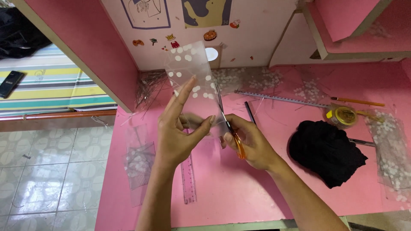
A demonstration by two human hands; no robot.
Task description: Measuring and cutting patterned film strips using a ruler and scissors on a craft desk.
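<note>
— Two hands busy above pink worktop (222, 188)?
— Yes: left hand (177, 128) pinching clear dotted sheet (192, 81), upright, long axis pointing away. Right hand (250, 143) clamped round orange-handled scissors (227, 124), blades up into sheet.
— Stickers?
— Small, colourful, on back wall.

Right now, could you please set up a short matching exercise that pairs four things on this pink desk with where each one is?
Things:
1. clear dotted sheet
2. orange-handled scissors
3. black cloth
4. clear ruler

Places:
A. lying flat on the desk below the left hand
B. heaped on the desk to the right of the right hand
C. held up in the left hand's fingers
D. gripped in the right hand, blades at the sheet's edge

Pairs: 1-C, 2-D, 3-B, 4-A
</note>
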